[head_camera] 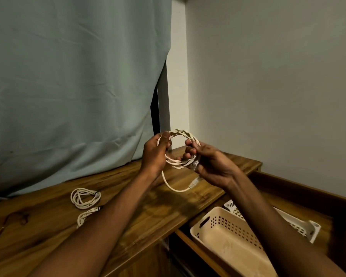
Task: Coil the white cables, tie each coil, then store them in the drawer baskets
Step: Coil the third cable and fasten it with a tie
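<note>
The tabletop [48, 226] is brown wood with dark grain and a soft sheen. The drawer [308, 188] is the same wood. Both baskets, beige [214, 224] and white [306, 226], look like perforated, smooth plastic. The curtain [68, 86] is matt, creased grey-green cloth. The cable [180, 162] has a smooth off-white plastic jacket and a clear plug [193, 183]. The wall [268, 76] is matt paint.

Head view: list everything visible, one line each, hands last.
cable coil: 1, white, held in the air over the table, one plug end dangling
tied coils: 2, white with dark ties, lying on the table at left
table: 1, brown wood, across the lower left
drawer: 1, brown wood, open at right
baskets: 2, beige nearer and white behind, inside the drawer
curtain: 1, grey-green, behind the table
wall: 1, pale, at right
hands: 2, left hand and right hand gripping opposite sides of the cable coil
</note>
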